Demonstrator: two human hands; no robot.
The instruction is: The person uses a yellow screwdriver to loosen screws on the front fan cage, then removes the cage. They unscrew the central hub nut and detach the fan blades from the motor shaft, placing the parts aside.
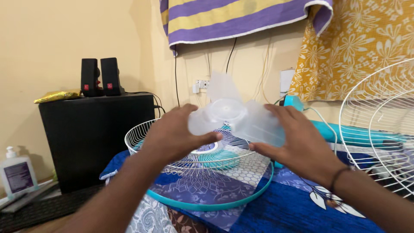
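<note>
The blade [230, 115] sits between the left hand [174, 133] and right hand [297, 140], above the grille [146, 136] on the table [284, 211], with a ring [207, 206] in front, another grille [379, 125] right, and a box [95, 138] with speakers [100, 77] on top left.

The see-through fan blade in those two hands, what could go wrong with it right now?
1. Both hands, left hand and right hand, grip the clear fan blade by its thin plastic wings; a hard squeeze might crack one.
2. It is held above the white wire guard, so a slip could knock it against the wires.
3. The teal ring lies loose below and could be bumped.
</note>
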